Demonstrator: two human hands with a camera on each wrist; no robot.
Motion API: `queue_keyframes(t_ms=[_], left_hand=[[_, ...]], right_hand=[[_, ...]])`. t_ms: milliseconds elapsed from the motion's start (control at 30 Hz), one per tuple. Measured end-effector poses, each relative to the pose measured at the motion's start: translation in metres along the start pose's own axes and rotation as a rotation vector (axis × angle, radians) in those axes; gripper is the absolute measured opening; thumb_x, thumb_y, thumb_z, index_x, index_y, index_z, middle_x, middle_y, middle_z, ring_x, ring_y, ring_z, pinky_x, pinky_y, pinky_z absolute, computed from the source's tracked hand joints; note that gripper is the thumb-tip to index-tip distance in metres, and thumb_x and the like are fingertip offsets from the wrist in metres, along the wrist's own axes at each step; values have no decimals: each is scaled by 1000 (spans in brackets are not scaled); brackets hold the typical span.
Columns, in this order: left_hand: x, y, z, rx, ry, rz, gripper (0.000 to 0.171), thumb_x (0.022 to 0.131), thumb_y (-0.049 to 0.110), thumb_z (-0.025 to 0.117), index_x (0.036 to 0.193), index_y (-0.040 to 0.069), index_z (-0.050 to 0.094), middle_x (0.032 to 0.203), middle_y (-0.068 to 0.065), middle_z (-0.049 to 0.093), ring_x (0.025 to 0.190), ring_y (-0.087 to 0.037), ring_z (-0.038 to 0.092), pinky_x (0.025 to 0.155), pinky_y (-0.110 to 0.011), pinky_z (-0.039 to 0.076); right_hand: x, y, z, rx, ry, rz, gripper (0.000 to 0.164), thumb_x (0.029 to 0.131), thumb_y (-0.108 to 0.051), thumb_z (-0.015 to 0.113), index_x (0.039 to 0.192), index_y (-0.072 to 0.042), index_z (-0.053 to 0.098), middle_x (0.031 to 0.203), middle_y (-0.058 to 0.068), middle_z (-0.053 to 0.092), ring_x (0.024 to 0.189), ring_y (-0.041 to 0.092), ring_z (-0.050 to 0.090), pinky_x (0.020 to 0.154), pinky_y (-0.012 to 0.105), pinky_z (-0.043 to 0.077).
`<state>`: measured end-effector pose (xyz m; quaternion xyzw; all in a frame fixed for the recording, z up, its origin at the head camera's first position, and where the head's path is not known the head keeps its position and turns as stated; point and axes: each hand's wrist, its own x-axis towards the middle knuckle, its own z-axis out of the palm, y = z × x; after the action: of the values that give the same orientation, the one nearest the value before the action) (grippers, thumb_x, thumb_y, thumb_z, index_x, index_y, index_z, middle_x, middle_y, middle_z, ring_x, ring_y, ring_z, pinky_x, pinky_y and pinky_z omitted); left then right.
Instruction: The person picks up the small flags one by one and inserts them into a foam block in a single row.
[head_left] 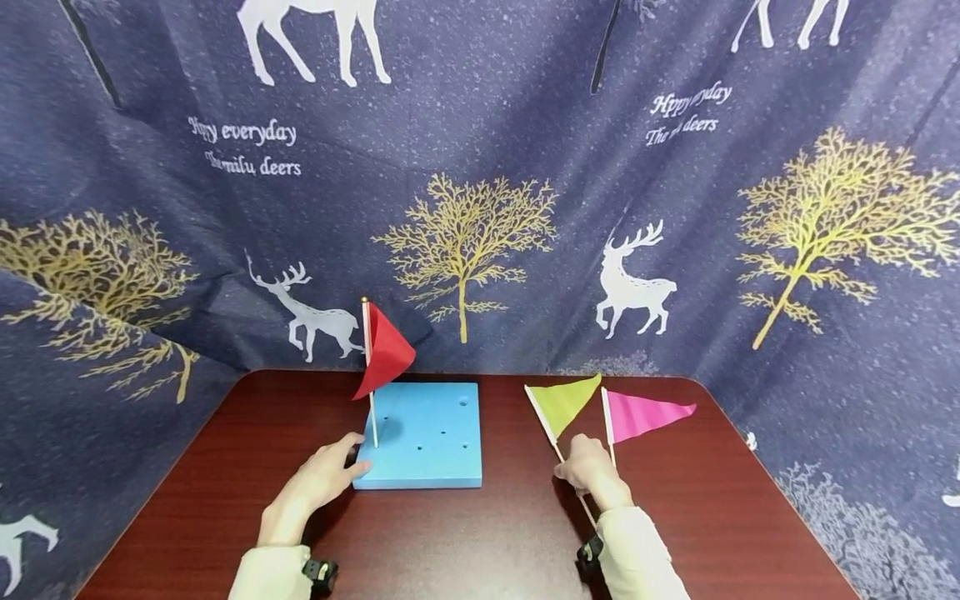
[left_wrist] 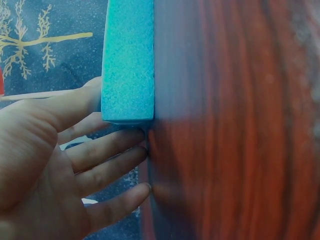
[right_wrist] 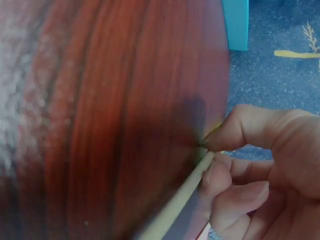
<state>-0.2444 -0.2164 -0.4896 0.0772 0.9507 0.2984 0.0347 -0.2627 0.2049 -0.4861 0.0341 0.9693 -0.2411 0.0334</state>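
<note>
A flat blue board [head_left: 457, 467] with several small holes lies left of the middle of the table. My left hand [head_left: 318, 477] rests against its left edge, thumb and fingers spread; in the left wrist view the fingers stretch out straight beside the board's corner. A red flag [head_left: 388, 350] stands upright on its stick near the board's left side. Over on the right, my right hand [head_left: 588, 467] pinches the wooden stick of a yellow-green flag [head_left: 564, 404]. That stick [right_wrist: 177, 202] runs between thumb and fingertips in the right wrist view.
A pink flag [head_left: 645, 414] lies just right of the yellow-green one, its lower stick partly hidden by my right hand. The dark red wooden table [head_left: 487, 542] backs onto a blue cloth [head_left: 495, 108] printed with deer and trees.
</note>
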Motion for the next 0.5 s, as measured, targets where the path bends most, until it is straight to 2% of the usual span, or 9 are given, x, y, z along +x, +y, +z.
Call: queue_keyframes(t_ms=[100, 167, 367, 500], left_hand=[[0, 0, 0, 2, 1, -1, 47, 92, 26, 69, 130, 1, 54, 116, -20, 63, 105, -34, 62, 87, -52, 48], [-1, -1, -1, 4, 2, 4, 47, 92, 26, 69, 129, 1, 54, 115, -21, 63, 104, -34, 62, 86, -52, 48], [-1, -1, 0, 6, 11, 10, 47, 91, 26, 70, 128, 1, 55, 115, -20, 64, 103, -33, 62, 86, -52, 48], [0, -2, 1, 8, 15, 12, 47, 91, 26, 70, 128, 2, 55, 116, -20, 64, 104, -34, 62, 87, -52, 48]], right_hand=[[0, 1, 0, 29, -8, -25, 23, 74, -11, 77, 60, -5, 60, 50, 8, 58, 36, 14, 57, 45, 28, 48], [0, 2, 0, 94, -18, -29, 24, 76, -10, 76, 59, -5, 60, 51, 6, 58, 38, 15, 59, 45, 28, 50], [-3, 0, -4, 420, -49, 27, 18, 79, 4, 66, 66, -2, 57, 61, 9, 58, 46, 16, 60, 46, 31, 54], [-6, -4, -8, 611, -55, 18, 9, 79, 8, 60, 72, 3, 58, 61, 11, 58, 50, 19, 61, 51, 34, 56]])
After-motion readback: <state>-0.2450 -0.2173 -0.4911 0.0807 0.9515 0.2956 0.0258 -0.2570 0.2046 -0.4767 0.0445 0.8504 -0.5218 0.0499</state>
